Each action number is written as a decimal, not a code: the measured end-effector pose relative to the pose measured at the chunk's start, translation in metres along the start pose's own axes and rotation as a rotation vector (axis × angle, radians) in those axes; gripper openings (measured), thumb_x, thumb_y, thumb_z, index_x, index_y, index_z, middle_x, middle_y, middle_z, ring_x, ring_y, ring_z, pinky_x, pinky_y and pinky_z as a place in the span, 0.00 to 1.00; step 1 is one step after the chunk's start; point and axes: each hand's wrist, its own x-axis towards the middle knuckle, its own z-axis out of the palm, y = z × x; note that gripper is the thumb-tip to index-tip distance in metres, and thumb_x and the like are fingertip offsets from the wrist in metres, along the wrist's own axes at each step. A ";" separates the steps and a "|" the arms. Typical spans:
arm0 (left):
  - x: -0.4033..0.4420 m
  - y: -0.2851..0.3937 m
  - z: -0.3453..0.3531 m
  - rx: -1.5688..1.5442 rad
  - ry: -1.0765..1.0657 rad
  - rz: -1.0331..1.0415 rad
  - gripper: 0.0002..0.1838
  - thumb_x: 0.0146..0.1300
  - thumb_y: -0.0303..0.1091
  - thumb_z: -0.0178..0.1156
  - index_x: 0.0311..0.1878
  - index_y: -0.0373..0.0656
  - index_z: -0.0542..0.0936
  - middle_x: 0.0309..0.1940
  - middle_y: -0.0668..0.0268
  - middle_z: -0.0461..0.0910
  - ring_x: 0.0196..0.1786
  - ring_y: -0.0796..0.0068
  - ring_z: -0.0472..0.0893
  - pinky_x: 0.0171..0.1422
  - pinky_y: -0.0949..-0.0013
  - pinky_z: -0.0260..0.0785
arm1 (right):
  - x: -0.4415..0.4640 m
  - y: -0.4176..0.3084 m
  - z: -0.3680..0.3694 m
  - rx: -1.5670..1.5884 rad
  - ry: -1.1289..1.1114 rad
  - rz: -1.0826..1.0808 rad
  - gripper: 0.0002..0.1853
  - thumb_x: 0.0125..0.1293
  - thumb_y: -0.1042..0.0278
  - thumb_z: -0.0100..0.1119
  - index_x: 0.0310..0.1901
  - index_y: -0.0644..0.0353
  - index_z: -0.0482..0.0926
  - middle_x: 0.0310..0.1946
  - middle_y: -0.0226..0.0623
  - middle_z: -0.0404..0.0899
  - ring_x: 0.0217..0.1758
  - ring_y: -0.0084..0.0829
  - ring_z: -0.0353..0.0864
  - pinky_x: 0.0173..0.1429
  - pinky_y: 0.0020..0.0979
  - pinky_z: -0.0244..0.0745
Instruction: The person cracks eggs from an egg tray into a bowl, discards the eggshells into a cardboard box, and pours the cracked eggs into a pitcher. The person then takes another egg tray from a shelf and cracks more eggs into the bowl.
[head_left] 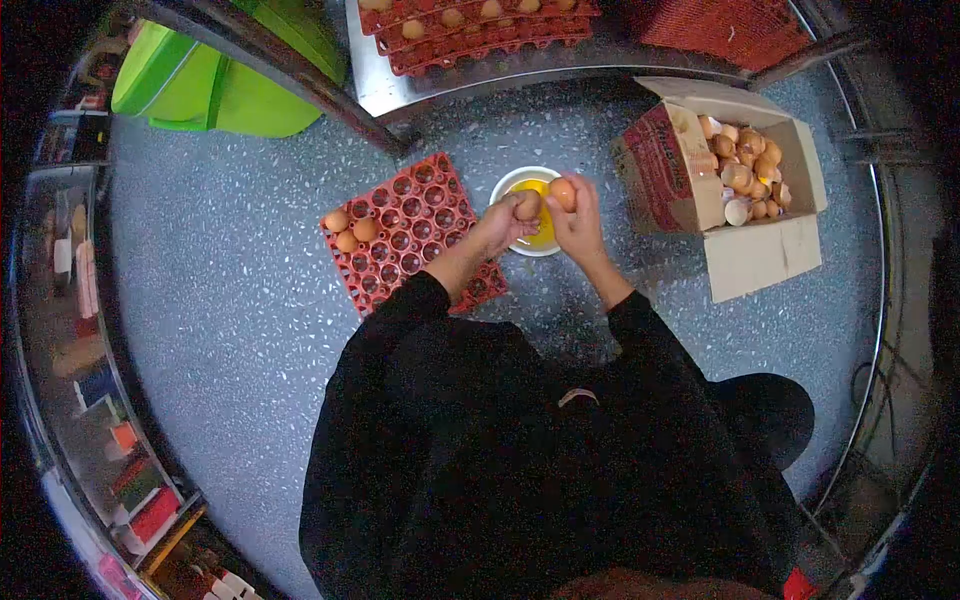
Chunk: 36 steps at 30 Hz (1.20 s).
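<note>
My left hand (500, 225) is closed around a brown egg (526, 205) over the left side of a white bowl (497, 190). In my right hand (582, 222) is another brown egg (562, 193), gripped at the bowl's right rim. Yellow beaten-looking egg (540, 232) lies inside the bowl, partly hidden by my hands. Left of the bowl, a red egg tray (411, 207) rests on the floor, with several brown eggs (365, 230) at its left corner. My left forearm crosses above the tray's right side.
A cardboard box (765, 255) full of broken eggshells (738, 178) stands open at the right. Stacked red trays of eggs (480, 38) sit on a metal table (385, 90) ahead. A green bin (240, 95) is at the upper left. Shelves (95, 330) line the left side.
</note>
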 end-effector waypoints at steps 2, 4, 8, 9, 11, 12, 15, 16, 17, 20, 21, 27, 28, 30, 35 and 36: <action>0.005 -0.002 -0.004 -0.009 -0.049 -0.009 0.19 0.65 0.42 0.34 0.53 0.40 0.63 0.41 0.61 0.70 0.39 0.70 0.74 0.39 0.69 0.71 | -0.002 0.006 0.003 -0.002 -0.003 -0.060 0.22 0.54 0.67 0.53 0.50 0.64 0.63 0.47 0.50 0.64 0.53 0.48 0.62 0.59 0.39 0.56; 0.003 -0.004 0.004 -0.017 -0.104 -0.023 0.20 0.65 0.44 0.33 0.53 0.41 0.62 0.41 0.61 0.70 0.38 0.70 0.74 0.39 0.68 0.71 | -0.007 0.017 0.005 -0.008 -0.002 -0.116 0.22 0.54 0.67 0.53 0.50 0.64 0.63 0.48 0.50 0.64 0.53 0.48 0.61 0.59 0.40 0.55; 0.008 -0.003 0.005 -0.010 -0.040 -0.038 0.23 0.65 0.46 0.31 0.55 0.40 0.62 0.49 0.59 0.69 0.50 0.66 0.71 0.53 0.61 0.65 | -0.007 0.024 0.008 -0.013 -0.082 -0.091 0.22 0.54 0.68 0.53 0.51 0.64 0.62 0.48 0.51 0.63 0.54 0.49 0.61 0.59 0.39 0.55; 0.004 -0.001 0.008 -0.001 -0.017 -0.037 0.23 0.65 0.46 0.31 0.55 0.40 0.62 0.49 0.59 0.70 0.50 0.67 0.71 0.53 0.61 0.65 | -0.010 0.025 0.008 -0.007 -0.013 -0.059 0.22 0.54 0.69 0.53 0.51 0.64 0.62 0.48 0.51 0.62 0.54 0.49 0.60 0.60 0.39 0.55; -0.001 -0.001 0.019 -0.009 -0.023 -0.030 0.23 0.65 0.46 0.31 0.55 0.40 0.62 0.48 0.60 0.70 0.50 0.67 0.72 0.52 0.62 0.66 | -0.014 0.027 0.012 -0.041 -0.063 -0.094 0.21 0.55 0.69 0.52 0.50 0.65 0.62 0.47 0.50 0.63 0.52 0.46 0.62 0.58 0.37 0.56; -0.003 0.002 0.025 -0.014 -0.032 -0.017 0.23 0.65 0.46 0.32 0.54 0.40 0.63 0.48 0.60 0.70 0.49 0.67 0.72 0.51 0.63 0.66 | -0.014 0.029 0.014 -0.074 -0.110 -0.135 0.19 0.56 0.70 0.51 0.49 0.66 0.63 0.45 0.49 0.64 0.51 0.42 0.64 0.56 0.35 0.58; 0.007 -0.003 0.007 -0.030 -0.064 -0.057 0.22 0.65 0.45 0.33 0.54 0.40 0.64 0.47 0.61 0.71 0.47 0.68 0.72 0.48 0.65 0.67 | -0.008 0.035 0.012 0.046 -0.108 -0.028 0.19 0.55 0.70 0.52 0.49 0.63 0.65 0.47 0.45 0.65 0.50 0.41 0.66 0.55 0.35 0.62; 0.011 -0.006 0.001 -0.031 -0.060 -0.059 0.22 0.65 0.45 0.33 0.54 0.40 0.64 0.47 0.61 0.71 0.47 0.68 0.72 0.48 0.65 0.67 | -0.006 0.037 0.012 0.049 -0.111 -0.025 0.19 0.55 0.70 0.52 0.49 0.63 0.65 0.47 0.45 0.65 0.50 0.41 0.66 0.55 0.35 0.62; 0.014 -0.009 -0.005 0.021 -0.078 -0.056 0.20 0.64 0.45 0.36 0.51 0.42 0.65 0.42 0.63 0.71 0.41 0.72 0.72 0.42 0.69 0.68 | -0.002 0.039 0.013 0.379 -0.096 0.289 0.17 0.56 0.70 0.50 0.48 0.62 0.65 0.46 0.43 0.66 0.48 0.38 0.69 0.52 0.33 0.65; 0.008 -0.004 -0.001 0.098 -0.086 -0.052 0.16 0.62 0.42 0.40 0.49 0.44 0.65 0.36 0.65 0.71 0.33 0.76 0.73 0.36 0.73 0.69 | 0.005 0.054 0.006 0.919 -0.103 0.735 0.16 0.59 0.65 0.48 0.49 0.59 0.65 0.44 0.39 0.68 0.44 0.34 0.72 0.47 0.29 0.71; 0.005 -0.001 0.001 0.122 -0.075 -0.049 0.15 0.62 0.39 0.42 0.49 0.43 0.65 0.35 0.66 0.71 0.32 0.76 0.73 0.35 0.74 0.69 | 0.008 0.053 0.004 1.132 -0.134 0.861 0.17 0.60 0.62 0.48 0.49 0.58 0.65 0.44 0.38 0.69 0.43 0.33 0.73 0.44 0.28 0.72; 0.009 0.003 -0.009 0.657 0.131 0.075 0.21 0.54 0.40 0.54 0.49 0.41 0.64 0.35 0.66 0.72 0.30 0.77 0.75 0.24 0.74 0.69 | 0.023 0.031 -0.007 0.897 -0.321 1.039 0.17 0.61 0.57 0.47 0.49 0.56 0.65 0.39 0.33 0.72 0.32 0.27 0.76 0.29 0.25 0.74; 0.009 0.004 -0.010 0.657 0.132 0.076 0.21 0.54 0.40 0.54 0.49 0.41 0.64 0.35 0.66 0.72 0.30 0.77 0.75 0.24 0.74 0.69 | 0.023 0.032 -0.006 0.897 -0.322 1.039 0.17 0.61 0.57 0.47 0.49 0.56 0.65 0.39 0.33 0.72 0.32 0.27 0.76 0.29 0.25 0.74; 0.006 0.005 -0.011 0.743 0.101 0.176 0.28 0.50 0.44 0.58 0.52 0.41 0.63 0.36 0.64 0.72 0.29 0.77 0.76 0.21 0.75 0.68 | 0.024 0.035 -0.004 0.793 -0.379 1.047 0.19 0.61 0.55 0.47 0.50 0.54 0.64 0.37 0.31 0.73 0.34 0.24 0.76 0.31 0.23 0.74; 0.026 0.000 -0.035 0.760 0.069 0.097 0.31 0.49 0.47 0.60 0.54 0.41 0.65 0.31 0.65 0.74 0.24 0.79 0.75 0.23 0.77 0.67 | 0.019 0.056 0.005 0.870 -0.563 0.921 0.22 0.59 0.58 0.52 0.53 0.55 0.63 0.37 0.30 0.73 0.35 0.23 0.75 0.33 0.22 0.71; 0.028 0.000 -0.037 0.774 0.074 0.053 0.32 0.48 0.48 0.60 0.54 0.41 0.66 0.29 0.66 0.75 0.23 0.79 0.75 0.23 0.78 0.67 | 0.018 0.055 0.006 0.823 -0.575 0.887 0.23 0.58 0.59 0.53 0.53 0.56 0.62 0.37 0.30 0.73 0.36 0.23 0.74 0.33 0.22 0.71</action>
